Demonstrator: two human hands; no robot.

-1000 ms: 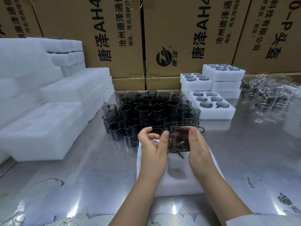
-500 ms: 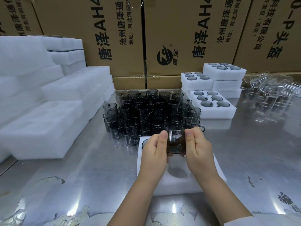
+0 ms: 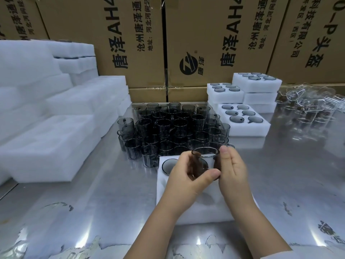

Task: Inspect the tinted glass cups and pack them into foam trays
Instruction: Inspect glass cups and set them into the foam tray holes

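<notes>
I hold one tinted glass cup (image 3: 204,161) upright between both hands, just above a white foam tray (image 3: 209,210) on the metal table. My left hand (image 3: 188,177) grips the cup's left side, thumb along its lower front. My right hand (image 3: 232,170) presses the right side with fairly straight fingers. One cup (image 3: 169,166) sits in the tray's far-left pocket. A dense cluster of tinted cups (image 3: 173,129) stands right behind the tray. The tray's other pockets are partly hidden by my hands.
Filled foam trays (image 3: 242,124) are stacked at the back right, with a heap of clear glassware (image 3: 313,105) beyond them. Stacks of blank foam trays (image 3: 52,116) fill the left side. Cardboard boxes (image 3: 205,38) wall off the back.
The cup has been turned from tilted to upright between my hands and sits slightly lower over the tray. My left thumb has moved across its front.
</notes>
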